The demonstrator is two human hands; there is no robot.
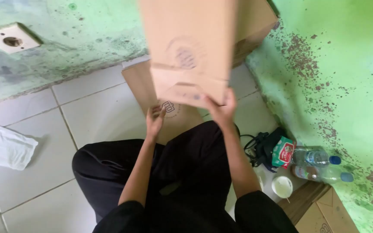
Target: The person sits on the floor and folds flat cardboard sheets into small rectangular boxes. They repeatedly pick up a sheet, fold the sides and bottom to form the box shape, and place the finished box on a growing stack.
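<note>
Far out to the left of the hands, a crumpled white cloth (6, 147) lies on the pale tiled floor (100, 114). The left hand (154, 121) is half open, fingers resting on a flat brown cardboard sheet (169, 113) on the floor. The right hand (222, 108) is closed on the lower edge of a raised, folded brown cardboard bag (188, 49). This looks like a handling or stacking step, calling for a steady two-handed hold. Right of them lie a black pouch (262, 146), clear plastic bottles (318, 164).
</note>
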